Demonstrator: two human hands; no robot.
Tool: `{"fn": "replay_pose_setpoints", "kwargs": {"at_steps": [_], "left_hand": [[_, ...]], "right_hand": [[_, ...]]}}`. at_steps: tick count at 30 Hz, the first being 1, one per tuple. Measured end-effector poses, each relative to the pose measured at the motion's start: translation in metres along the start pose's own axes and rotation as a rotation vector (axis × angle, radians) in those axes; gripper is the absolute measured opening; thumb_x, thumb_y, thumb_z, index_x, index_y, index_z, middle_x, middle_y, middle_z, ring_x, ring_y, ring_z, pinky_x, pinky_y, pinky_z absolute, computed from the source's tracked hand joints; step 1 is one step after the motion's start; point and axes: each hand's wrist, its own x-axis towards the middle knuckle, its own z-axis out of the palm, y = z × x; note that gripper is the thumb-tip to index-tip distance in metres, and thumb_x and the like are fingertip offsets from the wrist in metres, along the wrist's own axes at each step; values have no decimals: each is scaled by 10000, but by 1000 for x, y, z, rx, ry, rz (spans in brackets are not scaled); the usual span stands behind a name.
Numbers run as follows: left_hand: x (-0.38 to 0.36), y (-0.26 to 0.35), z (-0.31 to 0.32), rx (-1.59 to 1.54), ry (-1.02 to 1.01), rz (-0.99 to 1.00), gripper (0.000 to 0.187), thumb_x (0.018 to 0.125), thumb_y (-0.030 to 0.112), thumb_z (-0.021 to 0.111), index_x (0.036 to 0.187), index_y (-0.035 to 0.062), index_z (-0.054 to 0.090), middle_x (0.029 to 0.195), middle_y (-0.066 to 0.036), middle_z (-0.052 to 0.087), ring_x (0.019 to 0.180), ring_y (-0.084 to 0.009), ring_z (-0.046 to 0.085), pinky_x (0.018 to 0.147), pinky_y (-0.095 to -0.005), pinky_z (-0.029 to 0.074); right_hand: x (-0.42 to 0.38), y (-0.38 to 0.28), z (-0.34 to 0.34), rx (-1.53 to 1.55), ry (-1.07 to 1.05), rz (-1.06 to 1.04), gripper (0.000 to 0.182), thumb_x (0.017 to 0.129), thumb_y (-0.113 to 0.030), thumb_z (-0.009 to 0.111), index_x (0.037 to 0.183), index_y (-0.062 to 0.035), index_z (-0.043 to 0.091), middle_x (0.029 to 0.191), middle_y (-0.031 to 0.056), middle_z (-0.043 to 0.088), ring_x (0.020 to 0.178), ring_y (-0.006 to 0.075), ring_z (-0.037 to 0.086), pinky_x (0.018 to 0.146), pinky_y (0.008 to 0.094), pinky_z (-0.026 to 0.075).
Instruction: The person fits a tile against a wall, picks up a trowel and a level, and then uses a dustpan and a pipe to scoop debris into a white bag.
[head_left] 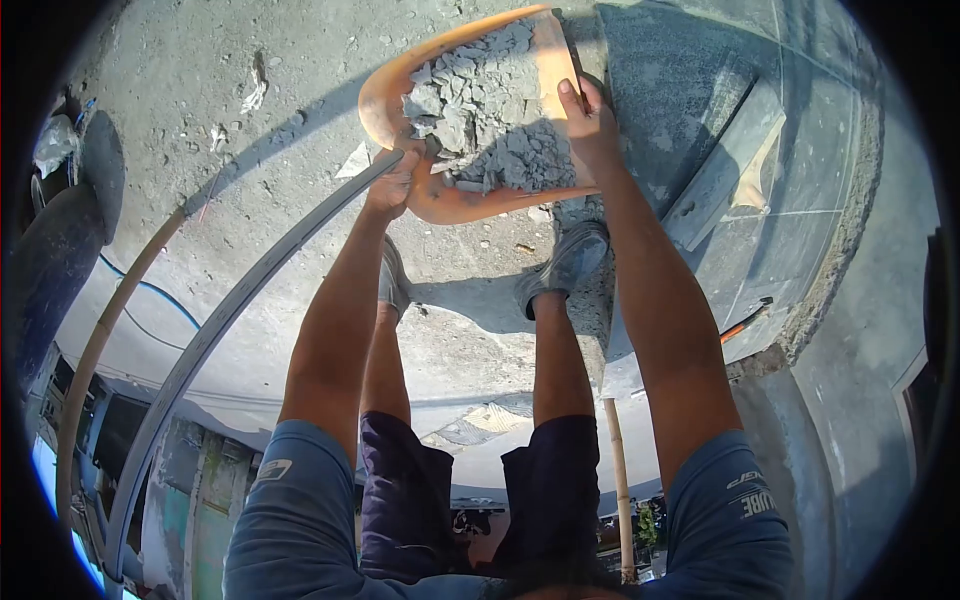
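Observation:
An orange scoop-like container (385, 100) holds grey rubble (470, 105) in broken chunks. My left hand (393, 185) is closed at the near left side of the container, where a long grey pole (240, 275) meets it; the fingers wrap round the pole's end. On the container's right edge, my right hand (592, 130) grips the rim with the thumb on top. Both arms are stretched out forward, and my feet stand just below the container.
A bamboo pole (130, 280) and blue hose (160, 292) lie at the left. On the right, a flat grey board (725, 165) rests on a dark slab near an orange-handled tool (745, 322). Another person's leg (60, 270) shows at the far left.

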Motion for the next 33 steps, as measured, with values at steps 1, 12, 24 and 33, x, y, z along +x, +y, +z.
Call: {"fn": "replay_pose_setpoints", "kwargs": {"at_steps": [1, 12, 24, 33], "left_hand": [[-5, 2, 7, -61, 69, 68, 223, 852, 189, 643, 994, 22, 599, 939, -43, 595, 876, -140, 560, 783, -315, 481], [-146, 149, 11, 499, 128, 327, 658, 822, 672, 518, 723, 21, 516, 694, -10, 468, 698, -125, 439, 620, -310, 394], [-469, 319, -50, 141, 204, 464, 436, 801, 293, 649, 1134, 35, 533, 917, -51, 496, 869, -150, 478, 764, -319, 430], [-605, 458, -107, -774, -222, 614, 723, 841, 500, 558, 1383, 89, 315, 1327, -178, 431, 1149, -314, 494, 1027, -451, 352]], "right_hand": [[7, 3, 11, 3, 39, 3, 569, 859, -507, 573, 1176, -34, 576, 960, 182, 650, 896, 309, 634, 781, 380, 472], [-83, -150, 1, 73, -22, -233, 354, 923, -310, 566, 764, -1, 502, 603, -3, 369, 604, 91, 316, 541, 295, 306], [-311, -472, 26, 134, -377, -305, 259, 924, -262, 576, 844, -15, 575, 685, -39, 477, 653, 52, 388, 586, 239, 344], [-344, -669, 92, 13, -571, -357, 223, 928, -204, 571, 987, 6, 618, 785, 7, 617, 677, 75, 533, 625, 242, 431]]}}
